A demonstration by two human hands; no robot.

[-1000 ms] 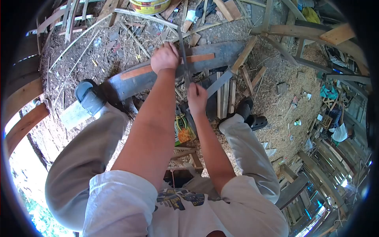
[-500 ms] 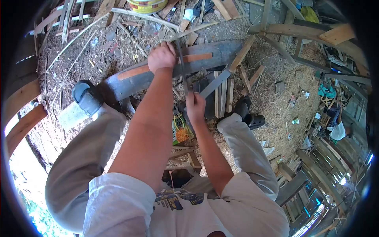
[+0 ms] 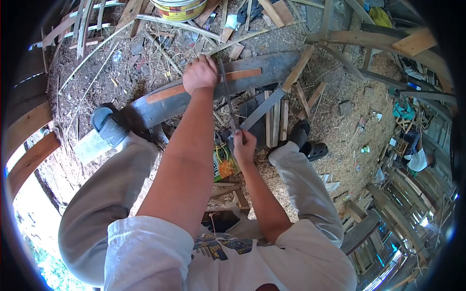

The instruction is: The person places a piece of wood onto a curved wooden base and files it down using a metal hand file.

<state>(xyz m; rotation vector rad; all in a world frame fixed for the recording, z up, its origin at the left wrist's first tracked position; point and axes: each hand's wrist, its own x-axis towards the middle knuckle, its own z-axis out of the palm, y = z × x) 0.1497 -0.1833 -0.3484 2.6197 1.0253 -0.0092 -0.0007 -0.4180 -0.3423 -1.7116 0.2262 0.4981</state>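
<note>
A reddish wood strip (image 3: 242,73) lies along a curved grey board (image 3: 170,103). My left hand (image 3: 200,73) is closed over the strip, its fingers curled at the far edge; what lies under the palm is hidden. Close to its right side, a long narrow dark blade (image 3: 226,89), seen nearly edge-on like a saw, crosses the strip and the board. The near end of this saw is in my right hand (image 3: 245,145), whose fingers are wrapped round it, nearer my body than the board.
My shod feet stand on either side, the left by the board's end. Beyond the board are a yellow bucket (image 3: 179,9) and scattered sticks. A grey plank (image 3: 264,107) and short wood pieces (image 3: 276,121) lie right of the saw. A person (image 3: 417,159) is at the far right.
My right hand has drawn the saw back toward my body, so its far end now stands just past the board. My left hand has stayed on the strip.
</note>
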